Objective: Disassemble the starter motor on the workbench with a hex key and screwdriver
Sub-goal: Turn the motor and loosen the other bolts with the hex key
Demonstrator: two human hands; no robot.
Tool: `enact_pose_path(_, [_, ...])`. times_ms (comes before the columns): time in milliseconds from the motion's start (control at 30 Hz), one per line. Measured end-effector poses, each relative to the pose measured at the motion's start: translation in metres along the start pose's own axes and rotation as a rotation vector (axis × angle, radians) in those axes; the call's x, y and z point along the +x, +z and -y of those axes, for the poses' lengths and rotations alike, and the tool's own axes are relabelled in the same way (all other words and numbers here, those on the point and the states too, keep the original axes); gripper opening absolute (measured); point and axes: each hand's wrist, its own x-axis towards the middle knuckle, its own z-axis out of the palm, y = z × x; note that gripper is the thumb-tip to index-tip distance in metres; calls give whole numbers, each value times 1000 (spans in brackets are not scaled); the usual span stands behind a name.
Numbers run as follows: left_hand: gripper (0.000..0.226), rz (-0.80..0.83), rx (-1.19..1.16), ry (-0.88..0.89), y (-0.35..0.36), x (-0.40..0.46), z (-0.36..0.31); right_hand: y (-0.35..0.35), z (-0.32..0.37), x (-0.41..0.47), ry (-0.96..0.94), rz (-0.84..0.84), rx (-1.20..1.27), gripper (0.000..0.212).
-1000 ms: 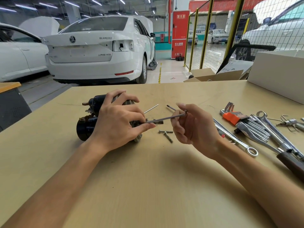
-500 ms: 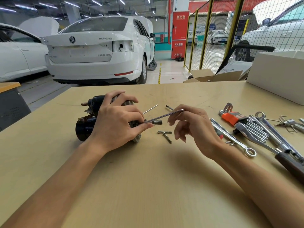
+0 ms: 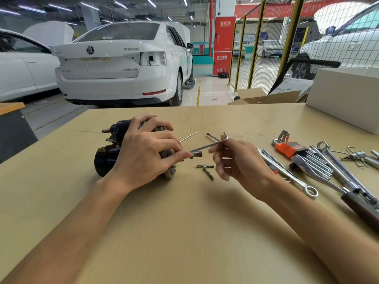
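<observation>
A black starter motor lies on its side on the tan workbench. My left hand is clamped over its top and right end, covering most of the housing. A silver hex key slants from the motor's right end up to its bent tip near my right hand. That hand pinches the key's upper end between thumb and forefinger, with the other fingers spread below. Two loose bolts lie on the bench just under the key. A long thin rod sticks out from behind my left hand.
To the right lie an orange hex key set, several spanners, a ratchet with a dark handle and small bits. A white box stands at the back right. White cars are parked beyond the bench.
The hex key's outer end has swung upward from near level to a steeper slant. My right hand has shifted from gripping it in curled fingers to a fingertip hold. The left hand and motor stayed still.
</observation>
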Motion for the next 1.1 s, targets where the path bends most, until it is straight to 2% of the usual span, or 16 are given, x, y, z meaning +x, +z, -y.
enact_pose_path(133, [36,0,-8,-3,0,0,1,-2,2,0,103,123,46,60])
enact_pose_path(267, [35,27,-3,-10,0,0,2,-3,3,0,58,265,62,52])
enact_pose_path(400, [38,46,28,-26,1,-1,2,-3,0,0,-38,234,35,33])
enact_pose_path(667, [41,22,-4,-20,1,0,0,-7,-5,1,-209,150,-109,43])
enact_pose_path(767, [39,-7,-2,-7,2,0,0,-7,-5,2,-201,134,-91,43])
enact_pose_path(967, [39,-31,1,-15,4,0,-1,-7,0,5,-70,-32,-21,29])
enact_pose_path(1100, [40,-21,5,-15,4,0,0,-6,3,2,5,112,-13,54])
